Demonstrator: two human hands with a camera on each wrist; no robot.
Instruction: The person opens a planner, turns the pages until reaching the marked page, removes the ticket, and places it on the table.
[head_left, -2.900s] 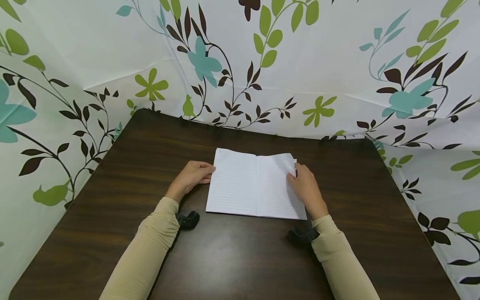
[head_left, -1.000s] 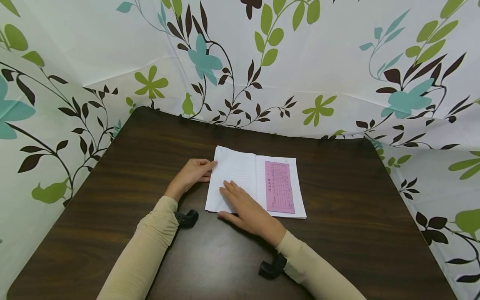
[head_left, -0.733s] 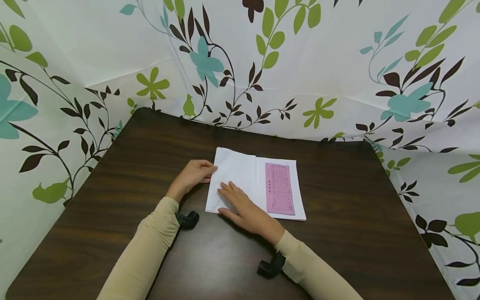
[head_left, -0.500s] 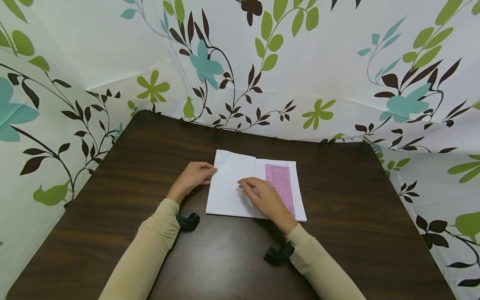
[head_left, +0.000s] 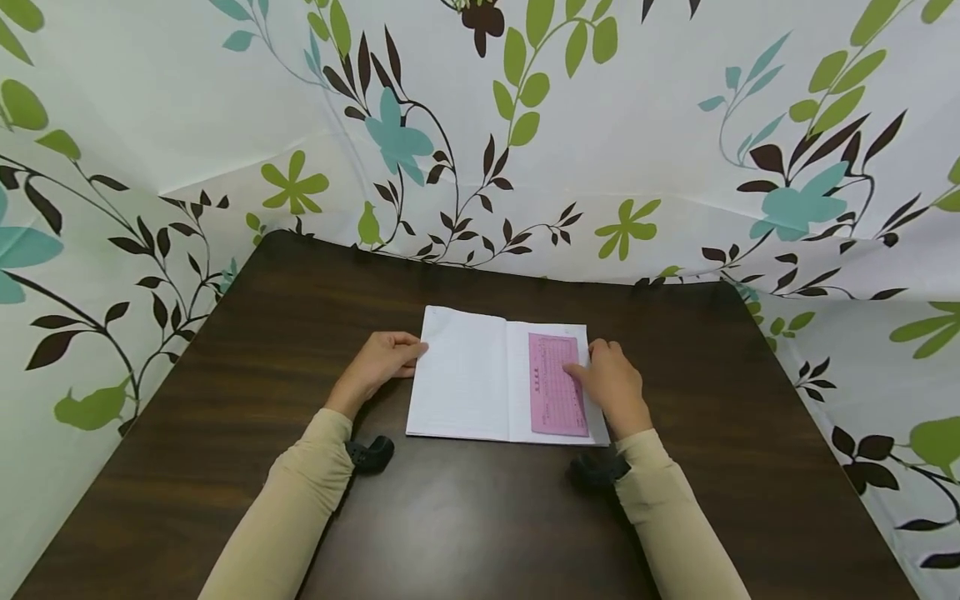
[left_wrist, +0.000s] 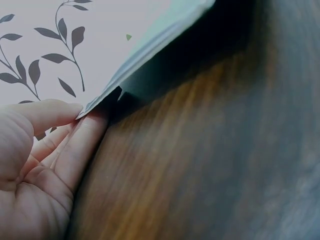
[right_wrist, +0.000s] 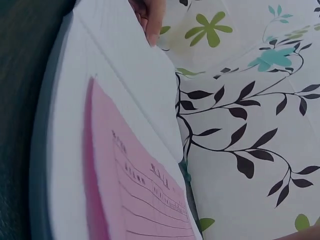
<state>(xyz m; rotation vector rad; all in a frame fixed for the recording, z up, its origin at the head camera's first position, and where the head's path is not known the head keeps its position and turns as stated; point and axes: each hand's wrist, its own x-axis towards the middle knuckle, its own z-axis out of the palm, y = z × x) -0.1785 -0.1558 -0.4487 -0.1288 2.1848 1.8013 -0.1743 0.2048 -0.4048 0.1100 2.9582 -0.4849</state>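
Note:
An open lined notebook (head_left: 465, 375) lies on the dark table, blank on its left page. On its right page is a pink printed slip (head_left: 551, 392), seen close in the right wrist view with ruled lines and small characters. My left hand (head_left: 378, 362) pinches the notebook's left edge; the left wrist view shows thumb above and fingers beneath, that edge raised off the wood. At the right edge my right hand (head_left: 618, 387) grips the notebook, thumb over the slip and fingers at the page's outer side. Most of the right hand is out of its own wrist view.
The brown wood-grain table (head_left: 450, 525) stretches around the notebook on all sides. Behind and beside it hangs a white cloth (head_left: 675, 100) with leaf and flower prints. Black wrist straps (head_left: 369, 454) sit at both cuffs.
A page has turned over to the left, uncovering the pink slip. My right hand smoothed the left page, then lifted and moved back to the right edge. The left hand kept its pinch.

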